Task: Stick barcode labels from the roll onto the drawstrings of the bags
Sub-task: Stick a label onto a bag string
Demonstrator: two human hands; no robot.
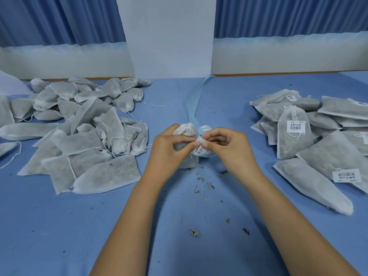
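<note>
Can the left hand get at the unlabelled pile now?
Probably, path-wise: the pile lies close beside the left hand, nothing between. But that hand grips a bag and pinches a label, so it is not free.

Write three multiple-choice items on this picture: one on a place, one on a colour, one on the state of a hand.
1. Where does the pile of labelled bags lie?
A. at the person's left
B. at the person's right
C. on the floor

2. What colour is the table cover?
A. blue
B. red
C. yellow

3. What does the right hand do?
A. lies flat on the table
B. pinches a barcode label
C. hangs idle

1 B: the bags with barcodes lie on the right side.
2 A: the cover is blue all over.
3 B: its thumb and forefinger meet on the label, beside the bag that the left hand holds.
</note>
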